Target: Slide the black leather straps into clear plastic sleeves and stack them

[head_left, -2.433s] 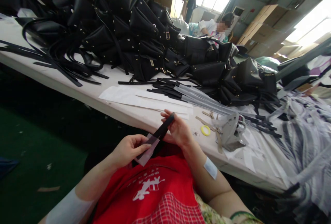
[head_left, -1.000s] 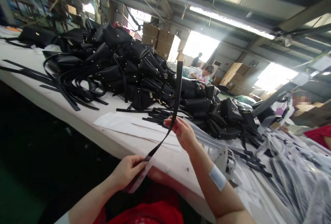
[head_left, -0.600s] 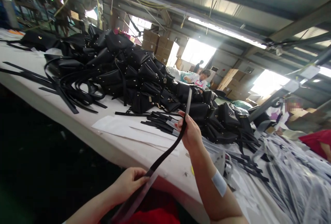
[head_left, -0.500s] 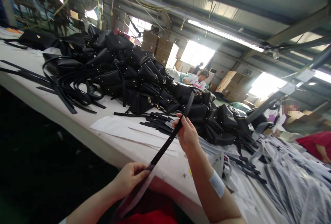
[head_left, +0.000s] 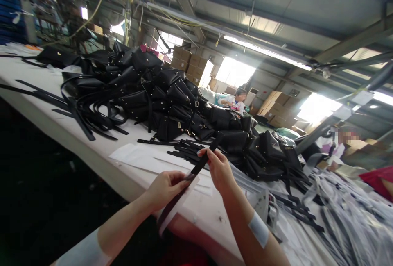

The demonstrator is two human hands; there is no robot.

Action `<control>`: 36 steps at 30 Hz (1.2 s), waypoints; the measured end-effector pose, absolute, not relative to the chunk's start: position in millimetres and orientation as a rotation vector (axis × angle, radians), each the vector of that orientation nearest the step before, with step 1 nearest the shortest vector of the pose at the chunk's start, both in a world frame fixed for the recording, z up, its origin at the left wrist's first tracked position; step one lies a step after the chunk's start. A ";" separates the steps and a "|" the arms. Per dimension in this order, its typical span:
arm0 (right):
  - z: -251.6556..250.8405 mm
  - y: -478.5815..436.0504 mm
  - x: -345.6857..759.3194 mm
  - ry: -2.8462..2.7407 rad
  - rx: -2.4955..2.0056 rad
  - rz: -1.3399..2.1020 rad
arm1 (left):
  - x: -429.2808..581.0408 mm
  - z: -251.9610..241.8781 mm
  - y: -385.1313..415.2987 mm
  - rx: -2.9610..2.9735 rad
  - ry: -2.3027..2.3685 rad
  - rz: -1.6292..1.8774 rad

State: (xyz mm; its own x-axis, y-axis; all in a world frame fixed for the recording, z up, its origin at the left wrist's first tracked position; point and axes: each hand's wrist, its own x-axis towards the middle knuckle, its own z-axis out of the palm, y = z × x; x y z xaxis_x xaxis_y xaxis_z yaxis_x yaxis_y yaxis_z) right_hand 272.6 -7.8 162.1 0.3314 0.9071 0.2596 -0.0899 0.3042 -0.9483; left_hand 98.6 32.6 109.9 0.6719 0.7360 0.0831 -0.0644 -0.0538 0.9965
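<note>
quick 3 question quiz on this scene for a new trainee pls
1. Multiple choice: what do the left hand and the right hand hold between them?
A) scissors
B) a black strap
C) a cardboard box
2. True or false: the pile of bags on the white table is red.
3. Short answer: which hand grips the black strap nearer its upper end?

Key
1. B
2. False, the bags are black.
3. The right hand.

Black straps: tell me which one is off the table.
The strap held between the left hand and right hand; the other straps lie on the table.
</note>
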 end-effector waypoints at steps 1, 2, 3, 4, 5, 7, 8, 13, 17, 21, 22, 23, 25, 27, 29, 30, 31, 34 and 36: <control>163.7 -8.0 273.9 -1.016 -1.070 0.812 | 98.9 108.6 32.6 1.493 0.576 0.714; 164.3 -8.9 274.0 -1.047 -1.110 0.806 | 99.1 107.2 33.1 1.484 0.566 0.726; 164.1 -10.2 272.8 -1.080 -1.147 0.818 | 99.3 105.7 34.0 1.471 0.559 0.745; 163.0 -11.8 270.9 -1.107 -1.173 0.843 | 99.4 104.3 35.2 1.460 0.557 0.766; 161.4 -13.5 268.5 -1.123 -1.191 0.876 | 99.5 102.9 36.6 1.452 0.562 0.784; 156.8 -16.2 264.0 -1.117 -1.217 0.945 | 99.7 100.7 39.0 1.443 0.591 0.809; 154.1 -16.9 262.2 -1.103 -1.228 0.975 | 100.0 100.1 39.6 1.440 0.606 0.813; 143.7 -19.2 256.7 -1.028 -1.193 1.060 | 106.3 102.7 32.0 1.410 0.573 0.774; 160.2 -31.5 276.6 -0.895 -1.059 1.014 | 110.5 87.6 15.9 1.527 0.479 0.567; 192.9 -63.4 353.0 -0.695 -0.957 0.637 | 100.8 41.4 11.3 1.649 0.496 0.217; 197.2 -73.8 377.0 -0.624 -0.958 0.545 | 97.9 30.3 14.3 1.631 0.518 0.167; 198.5 -84.3 400.4 -0.549 -0.970 0.476 | 95.8 22.1 19.2 1.620 0.549 0.128; 191.8 -103.3 441.2 -0.419 -1.019 0.403 | 96.5 17.5 33.6 1.677 0.617 0.093; 176.5 -117.8 471.2 -0.317 -1.081 0.370 | 105.3 30.6 53.0 1.867 0.656 0.152; 159.6 -127.4 492.2 -0.244 -1.127 0.334 | 122.2 57.2 74.9 2.138 0.663 0.281; 152.4 -130.8 501.1 -0.219 -1.136 0.316 | 133.4 73.1 85.5 2.285 0.686 0.346; 146.5 -133.3 510.0 -0.203 -1.136 0.301 | 146.4 89.3 95.4 2.430 0.720 0.419; 135.2 -135.5 543.3 -0.162 -1.110 0.285 | 195.4 132.2 119.8 2.818 0.827 0.561; 129.0 -132.1 572.2 -0.123 -1.102 0.251 | 234.7 150.9 133.3 2.973 0.803 0.568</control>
